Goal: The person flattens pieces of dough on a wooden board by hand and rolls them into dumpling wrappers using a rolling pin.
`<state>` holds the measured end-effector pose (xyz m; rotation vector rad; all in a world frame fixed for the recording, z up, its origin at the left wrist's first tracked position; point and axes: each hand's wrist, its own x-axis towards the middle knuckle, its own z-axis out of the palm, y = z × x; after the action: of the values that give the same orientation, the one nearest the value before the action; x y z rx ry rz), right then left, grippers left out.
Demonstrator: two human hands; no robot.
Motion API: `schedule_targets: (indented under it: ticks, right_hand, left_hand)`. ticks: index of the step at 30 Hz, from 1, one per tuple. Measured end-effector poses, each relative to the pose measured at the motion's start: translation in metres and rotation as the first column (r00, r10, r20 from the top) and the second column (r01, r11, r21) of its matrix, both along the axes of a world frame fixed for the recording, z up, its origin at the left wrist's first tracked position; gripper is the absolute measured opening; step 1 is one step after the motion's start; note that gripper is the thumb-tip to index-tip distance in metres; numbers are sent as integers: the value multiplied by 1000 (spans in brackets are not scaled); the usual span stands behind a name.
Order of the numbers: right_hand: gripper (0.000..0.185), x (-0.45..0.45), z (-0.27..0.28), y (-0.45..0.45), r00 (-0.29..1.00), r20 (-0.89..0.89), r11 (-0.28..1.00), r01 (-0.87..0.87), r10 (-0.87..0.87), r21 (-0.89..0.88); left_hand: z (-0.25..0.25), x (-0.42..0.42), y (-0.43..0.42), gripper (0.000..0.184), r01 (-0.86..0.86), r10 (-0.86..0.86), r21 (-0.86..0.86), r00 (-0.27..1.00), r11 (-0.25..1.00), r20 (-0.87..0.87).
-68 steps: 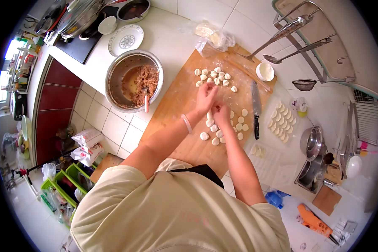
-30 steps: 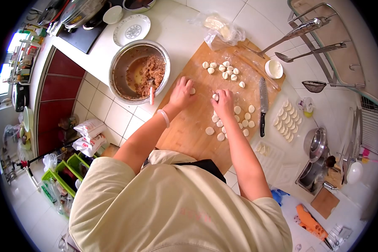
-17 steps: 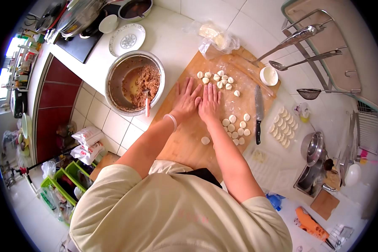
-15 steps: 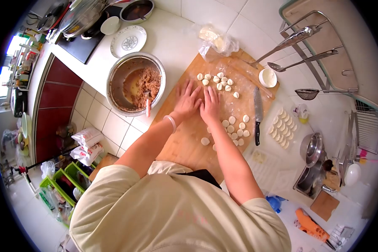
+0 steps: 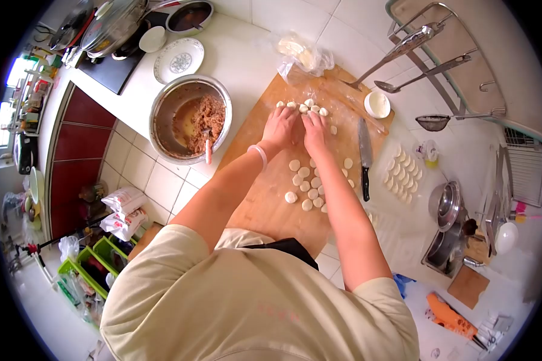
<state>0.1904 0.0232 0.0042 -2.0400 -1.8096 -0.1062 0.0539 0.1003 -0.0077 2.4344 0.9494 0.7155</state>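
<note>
Small dough pieces (image 5: 309, 103) lie in a cluster near the far side of the wooden board (image 5: 256, 207). My left hand (image 5: 280, 127) rests at the near left edge of this cluster, its fingers reaching forward to the pieces. Close beside it, my right hand (image 5: 314, 129) has its fingers stretched out, with the tips at the pieces. Whether the fingertips pinch any dough is hard to see. Flattened dough rounds (image 5: 307, 186) are scattered nearer to me, partly behind my right forearm. A knife (image 5: 365, 157) lies along the board's right side.
A metal bowl (image 5: 156, 120) of minced filling with a utensil stands left of the board. At the back are a bag of dough (image 5: 298, 53) and a rolling pin (image 5: 367, 112) by a white flour cup (image 5: 377, 104). Shaped dumplings (image 5: 402, 174) sit at right; ladles (image 5: 421, 78) hang above.
Both hands have moved forward from the middle of the board to the dough pieces at its far side. The cluster looks pushed closer together, and the whole view has shifted slightly.
</note>
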Motion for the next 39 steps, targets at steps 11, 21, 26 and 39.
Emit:
schedule_targets:
  ticks: [11,21,26,39]
  right_hand:
    - [16,-32,-16,-18,889,-438,978,44,-131,-203]
    - [28,-24,-8,-44,908,-411,995,61,-86,-73]
    - [37,-18,-26,-46,928,-368,994,19,-57,-106]
    - [65,-42,-41,-10,999,-15,980,38,-42,-197]
  left_hand:
    - [-3,-45,-13,18,4,-1,-256,1000,967,11]
    - [9,-69,-14,32,-37,39,-216,999,976,5]
    - [-13,-74,-8,41,-18,-5,-262,996,965,-88]
    - [-7,-34,-10,60,127,-143,-68,920,990,-364]
